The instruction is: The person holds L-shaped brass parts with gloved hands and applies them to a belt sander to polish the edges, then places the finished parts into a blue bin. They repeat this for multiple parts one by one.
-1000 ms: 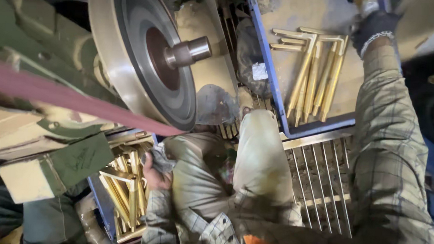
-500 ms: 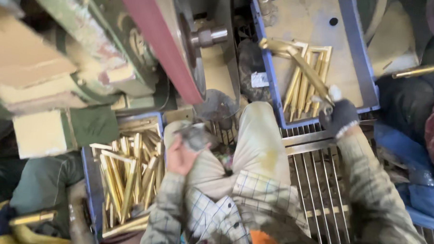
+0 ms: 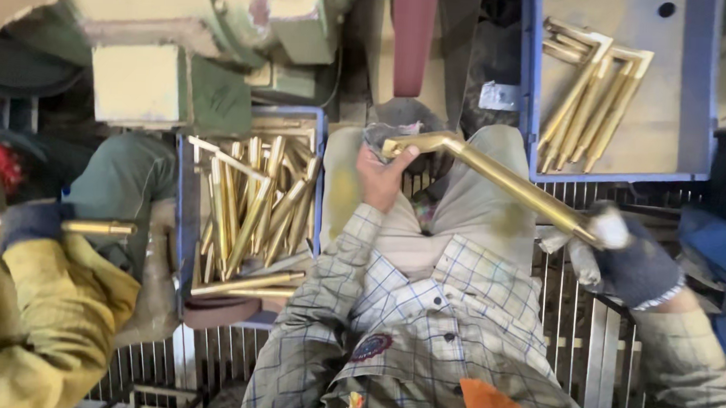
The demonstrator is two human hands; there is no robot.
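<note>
Now both hands (image 3: 384,176) on brass rod (image 3: 508,182).

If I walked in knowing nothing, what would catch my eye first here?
Probably the long bent brass tube held across the lap, left hand at its bent end, gloved right hand at the other. Next, the blue tray heaped with brass pieces at left, and a tidier row upper right.
</note>
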